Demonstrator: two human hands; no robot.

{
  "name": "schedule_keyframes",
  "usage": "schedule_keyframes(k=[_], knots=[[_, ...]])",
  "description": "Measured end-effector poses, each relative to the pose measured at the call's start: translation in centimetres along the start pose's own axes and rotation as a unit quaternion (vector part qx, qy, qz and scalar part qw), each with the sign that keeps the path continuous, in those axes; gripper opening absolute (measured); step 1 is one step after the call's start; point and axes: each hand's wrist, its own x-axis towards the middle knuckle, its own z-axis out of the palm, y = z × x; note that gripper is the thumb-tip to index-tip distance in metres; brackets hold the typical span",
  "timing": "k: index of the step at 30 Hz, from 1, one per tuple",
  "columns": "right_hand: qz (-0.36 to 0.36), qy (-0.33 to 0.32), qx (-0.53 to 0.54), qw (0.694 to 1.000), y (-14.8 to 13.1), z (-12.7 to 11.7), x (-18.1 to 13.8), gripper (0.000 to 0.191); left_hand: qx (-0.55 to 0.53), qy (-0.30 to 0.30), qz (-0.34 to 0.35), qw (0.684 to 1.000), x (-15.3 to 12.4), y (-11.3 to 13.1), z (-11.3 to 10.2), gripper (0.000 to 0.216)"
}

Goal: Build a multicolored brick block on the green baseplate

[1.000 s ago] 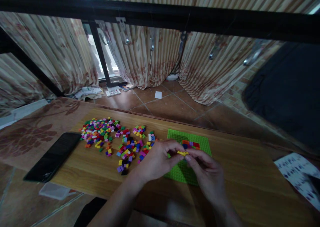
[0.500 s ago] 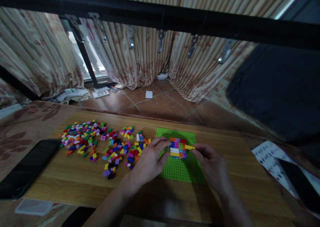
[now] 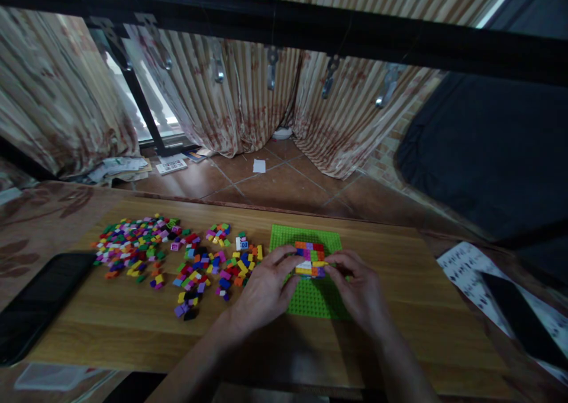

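Note:
A green baseplate (image 3: pixel 310 299) lies on the wooden table, carrying a small patch of stacked coloured bricks (image 3: pixel 308 256). My left hand (image 3: pixel 265 290) rests at the left side of that patch, fingers curled against it. My right hand (image 3: pixel 357 293) pinches a yellow brick (image 3: pixel 320 264) at the patch's right edge. Loose coloured bricks (image 3: pixel 146 246) are scattered over the table to the left of the plate.
A dark phone (image 3: pixel 31 308) lies at the table's left end. A printed sheet (image 3: pixel 470 267) with a dark object (image 3: pixel 519 323) on it sits at the right. Beyond the far edge are tiled floor, curtains and a black metal frame.
My right hand has brought the yellow brick leftward onto the right edge of the brick patch. Both hands have closed in around the patch; the camera view has shifted slightly.

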Motion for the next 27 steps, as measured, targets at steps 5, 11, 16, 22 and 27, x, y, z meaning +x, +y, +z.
schedule_keyframes(k=[5,11,16,22,27], knots=[[0.006,0.000,0.004,1.000,0.1,0.0,-0.1,0.016,-0.003,-0.004,0.000,1.000,0.0,0.0,0.0,0.037],[0.004,0.013,0.016,1.000,0.2,0.4,-0.1,0.017,0.008,-0.006,0.002,1.000,0.0,0.2,0.0,0.037],[0.000,0.010,-0.016,1.000,0.1,0.6,-0.2,0.014,0.024,-0.018,0.012,0.999,-0.2,0.4,0.1,0.039],[0.014,0.025,-0.018,0.999,-0.2,0.9,-0.3,0.014,0.085,-0.046,0.011,0.995,-0.2,0.8,0.4,0.046],[0.038,0.027,0.003,0.999,-0.1,0.9,-0.2,0.017,0.143,-0.057,0.006,0.988,-0.3,1.1,0.8,0.048]])
